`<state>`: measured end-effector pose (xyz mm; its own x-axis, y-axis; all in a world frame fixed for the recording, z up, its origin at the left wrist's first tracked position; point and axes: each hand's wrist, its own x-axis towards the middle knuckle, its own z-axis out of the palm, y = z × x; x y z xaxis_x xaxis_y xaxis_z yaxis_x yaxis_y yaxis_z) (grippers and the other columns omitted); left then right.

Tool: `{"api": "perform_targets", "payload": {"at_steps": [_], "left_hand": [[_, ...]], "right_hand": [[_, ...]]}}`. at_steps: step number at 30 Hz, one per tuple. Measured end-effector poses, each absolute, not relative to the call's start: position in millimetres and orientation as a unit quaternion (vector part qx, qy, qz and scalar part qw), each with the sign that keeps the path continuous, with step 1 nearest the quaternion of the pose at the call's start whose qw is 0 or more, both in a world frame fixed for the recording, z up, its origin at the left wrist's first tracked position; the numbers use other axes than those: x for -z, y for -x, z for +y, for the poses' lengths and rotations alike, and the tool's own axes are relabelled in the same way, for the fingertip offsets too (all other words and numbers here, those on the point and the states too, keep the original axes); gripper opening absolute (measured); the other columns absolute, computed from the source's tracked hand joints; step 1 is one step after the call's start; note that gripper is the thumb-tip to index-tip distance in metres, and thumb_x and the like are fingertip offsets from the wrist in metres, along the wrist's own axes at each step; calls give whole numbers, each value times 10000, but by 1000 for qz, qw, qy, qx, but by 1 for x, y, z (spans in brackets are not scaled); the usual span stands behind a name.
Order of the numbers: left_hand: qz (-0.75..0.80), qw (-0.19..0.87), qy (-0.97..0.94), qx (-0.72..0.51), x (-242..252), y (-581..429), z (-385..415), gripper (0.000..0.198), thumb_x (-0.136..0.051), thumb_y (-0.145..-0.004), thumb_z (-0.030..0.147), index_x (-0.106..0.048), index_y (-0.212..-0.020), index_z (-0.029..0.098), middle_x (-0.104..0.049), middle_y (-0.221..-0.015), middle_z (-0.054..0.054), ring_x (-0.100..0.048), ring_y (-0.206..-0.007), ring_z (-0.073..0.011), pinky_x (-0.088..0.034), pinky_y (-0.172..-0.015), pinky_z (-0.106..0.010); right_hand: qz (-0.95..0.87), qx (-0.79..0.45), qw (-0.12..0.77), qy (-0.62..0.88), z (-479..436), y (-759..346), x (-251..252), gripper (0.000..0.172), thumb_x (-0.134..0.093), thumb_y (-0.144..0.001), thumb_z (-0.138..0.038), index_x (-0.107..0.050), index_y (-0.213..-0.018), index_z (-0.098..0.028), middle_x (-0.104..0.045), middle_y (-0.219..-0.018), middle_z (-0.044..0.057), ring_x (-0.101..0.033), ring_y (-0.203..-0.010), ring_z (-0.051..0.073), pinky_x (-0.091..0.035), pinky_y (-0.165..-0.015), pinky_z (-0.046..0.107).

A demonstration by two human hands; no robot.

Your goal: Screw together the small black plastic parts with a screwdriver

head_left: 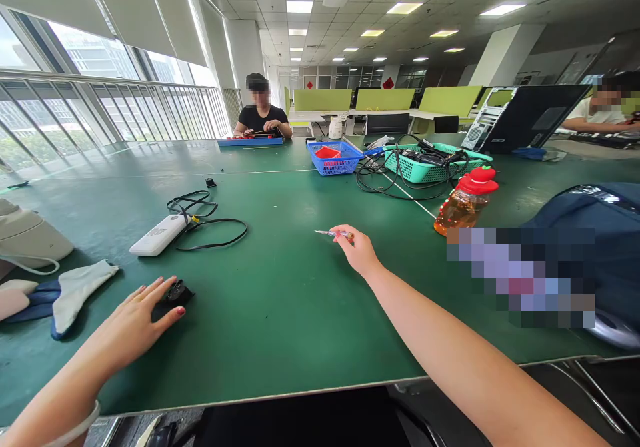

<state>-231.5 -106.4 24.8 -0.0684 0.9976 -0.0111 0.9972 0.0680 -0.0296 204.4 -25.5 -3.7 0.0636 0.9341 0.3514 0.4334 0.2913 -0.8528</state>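
My left hand (pixel 135 320) lies low over the green table with its fingers spread. A small black plug-like part (pixel 179 292) sits between its thumb and fingertips; whether they touch it I cannot tell. My right hand (pixel 356 248) is closed around a slim screwdriver (pixel 326 233), held just above the table. Its thin pointed tip faces left and an orange-brown end shows behind the fingers; most of its handle is hidden in the grip. Beyond my left hand lies a white power strip (pixel 161 234) with a black cable (pixel 220 220) loosely looped beside it.
Gloves (pixel 80 297) and a beige bag (pixel 31 237) lie at left. On the right are a red-capped bottle (pixel 463 200) and a dark blue bag (pixel 595 220). Farther back stand a blue basket (pixel 336 159) and a green basket (pixel 425 166) with cables. Two people sit beyond.
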Motion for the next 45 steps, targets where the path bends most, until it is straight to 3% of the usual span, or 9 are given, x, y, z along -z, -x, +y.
{"api": "perform_targets", "payload": {"at_steps": [3, 6, 10, 13, 16, 21, 25, 33, 45], "left_hand": [[-751, -18, 660, -14, -17, 240, -117, 692, -347, -861, 516, -385, -1470, 191, -336, -1563, -73, -442, -1360, -279, -334, -1115, -379], [-789, -9, 615, -4, -25, 241, -126, 590, -327, -859, 514, -567, -1329, 249, -473, -1484, -32, -593, -1200, -282, -448, -995, -358], [-847, -4, 531, -27, -44, 233, -129, 499, -320, -850, 565, -718, -1012, 312, -758, -988, -33, -695, -861, -282, -509, -740, -342], [-863, -34, 502, -38, -55, 224, -127, 476, -362, -811, 642, -707, -791, 314, -710, -664, -15, -677, -741, -277, -484, -645, -324], [-856, -53, 512, -50, -55, 220, -124, 476, -369, -810, 638, -642, -659, 279, -703, -660, -27, -668, -746, -274, -472, -629, -314], [-852, -10, 523, -5, -45, 226, -123, 464, -307, -862, 514, -609, -1050, 216, -737, -997, -119, -673, -885, -304, -495, -725, -359], [-846, 41, 523, 89, -50, 212, -130, 573, -300, -867, 566, -526, -1247, 201, -640, -1258, -146, -607, -1110, -334, -491, -845, -413], [-787, 75, 608, 77, -54, 171, -115, 622, -345, -909, 532, -355, -1436, 201, -674, -1147, -121, -639, -1004, -334, -488, -820, -392], [-783, 76, 617, 19, -46, 172, -105, 627, -280, -921, 495, -402, -1425, 141, -724, -1028, -155, -678, -915, -358, -507, -738, -394]], "right_hand": [[-639, -253, 487, 539, -26, -204, 4, 273, -492, -854, -384, -687, -980, -241, -717, -820, 36, -600, -686, 187, -448, -641, 307], [-644, -250, 487, 535, -26, -205, 5, 266, -496, -858, -382, -688, -979, -243, -716, -813, 30, -606, -699, 187, -455, -653, 307], [-646, -249, 487, 533, -27, -205, 5, 262, -496, -860, -383, -690, -968, -242, -708, -815, 34, -629, -740, 200, -457, -653, 307], [-647, -248, 486, 533, -28, -205, 4, 266, -492, -861, -390, -689, -965, -245, -705, -813, 33, -617, -714, 194, -454, -652, 309], [-647, -246, 485, 534, -28, -204, 3, 271, -489, -859, -398, -688, -962, -246, -702, -805, 29, -588, -679, 186, -445, -639, 306], [-647, -251, 486, 532, -29, -203, 2, 271, -491, -853, -404, -686, -954, -247, -696, -801, 26, -575, -670, 182, -439, -636, 303], [-650, -251, 488, 526, -28, -204, 3, 270, -489, -854, -390, -686, -959, -237, -702, -813, 36, -607, -723, 195, -449, -671, 313], [-645, -261, 484, 530, -28, -205, 5, 267, -498, -853, -381, -681, -982, -236, -718, -830, 39, -610, -731, 194, -453, -670, 312], [-652, -255, 488, 520, -27, -205, 5, 236, -509, -850, -344, -685, -963, -236, -714, -813, 31, -611, -715, 185, -457, -681, 315]]}}
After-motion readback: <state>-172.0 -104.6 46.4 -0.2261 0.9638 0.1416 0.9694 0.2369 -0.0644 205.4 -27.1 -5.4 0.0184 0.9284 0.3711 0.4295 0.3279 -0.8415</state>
